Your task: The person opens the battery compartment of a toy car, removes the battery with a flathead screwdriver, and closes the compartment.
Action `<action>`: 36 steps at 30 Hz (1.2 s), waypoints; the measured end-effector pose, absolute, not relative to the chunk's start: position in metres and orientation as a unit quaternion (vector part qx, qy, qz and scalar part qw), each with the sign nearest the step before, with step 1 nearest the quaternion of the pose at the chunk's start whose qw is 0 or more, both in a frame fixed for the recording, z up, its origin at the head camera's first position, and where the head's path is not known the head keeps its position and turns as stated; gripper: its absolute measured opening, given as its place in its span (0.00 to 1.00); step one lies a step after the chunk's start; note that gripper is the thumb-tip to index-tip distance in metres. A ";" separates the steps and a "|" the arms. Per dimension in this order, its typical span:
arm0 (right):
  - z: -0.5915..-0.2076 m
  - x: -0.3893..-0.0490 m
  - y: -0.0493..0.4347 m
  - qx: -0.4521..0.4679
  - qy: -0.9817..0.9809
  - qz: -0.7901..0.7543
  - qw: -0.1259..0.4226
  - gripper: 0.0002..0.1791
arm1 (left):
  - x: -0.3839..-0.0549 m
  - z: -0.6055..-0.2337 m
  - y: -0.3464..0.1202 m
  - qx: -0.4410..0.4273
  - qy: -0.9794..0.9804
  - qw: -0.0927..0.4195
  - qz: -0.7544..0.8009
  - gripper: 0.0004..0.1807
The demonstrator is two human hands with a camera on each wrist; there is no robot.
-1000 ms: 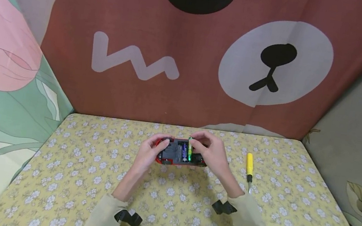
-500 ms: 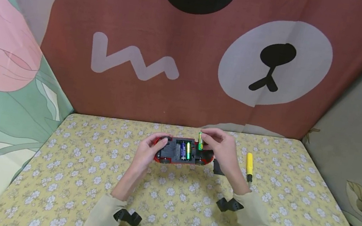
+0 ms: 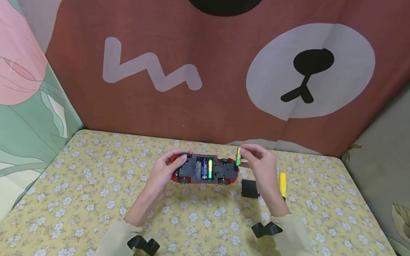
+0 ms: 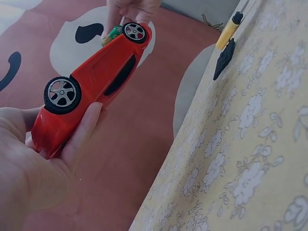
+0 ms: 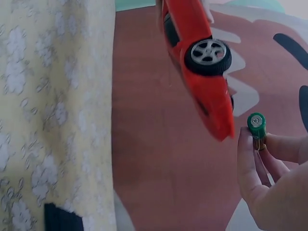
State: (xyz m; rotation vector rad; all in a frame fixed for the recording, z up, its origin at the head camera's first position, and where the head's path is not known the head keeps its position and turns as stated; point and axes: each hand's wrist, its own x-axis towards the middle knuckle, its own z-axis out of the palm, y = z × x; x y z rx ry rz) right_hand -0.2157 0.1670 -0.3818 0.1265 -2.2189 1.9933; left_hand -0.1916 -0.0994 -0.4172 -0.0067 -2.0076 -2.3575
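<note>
A red toy car [image 3: 187, 170] is held upside down above the table, its dark underside facing up in the head view. My left hand [image 3: 160, 173] grips one end of it, thumb on the underside. In the uncovered battery compartment lie a purple battery [image 3: 204, 169] and a green battery [image 3: 210, 169]. Beside the car's other end, my right hand [image 3: 264, 169] pinches another green battery [image 3: 238, 156] between thumb and fingers. The right wrist view shows the end of this pinched battery [image 5: 257, 123], apart from the car [image 5: 207, 96].
A black battery cover [image 3: 250, 188] lies on the flowered tablecloth below my right hand. Further right is a yellow-handled screwdriver [image 3: 282, 184], partly hidden by my right arm. A brown curtain [image 3: 144, 110] with a bear design hangs behind the table.
My right hand has lifted the green battery out of the compartment and moved right, away from the car. The battery cover has come into view. The car has shifted slightly left.
</note>
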 end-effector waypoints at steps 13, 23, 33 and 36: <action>-0.409 -0.225 0.182 -0.012 -0.752 0.658 0.026 0.18 | -0.194 -0.418 -0.104 -0.003 -0.626 0.031 -0.779 0.18; -0.435 -0.226 0.184 -0.049 -0.771 0.634 -0.042 0.17 | -0.195 -0.418 -0.105 -0.007 -0.622 0.033 -0.782 0.20; -0.446 -0.223 0.183 -0.042 -0.801 0.592 -0.078 0.11 | -0.195 -0.418 -0.104 -0.008 -0.628 0.033 -0.778 0.20; -0.449 -0.222 0.183 -0.046 -0.806 0.585 -0.082 0.10 | -0.194 -0.418 -0.104 -0.009 -0.629 0.031 -0.777 0.21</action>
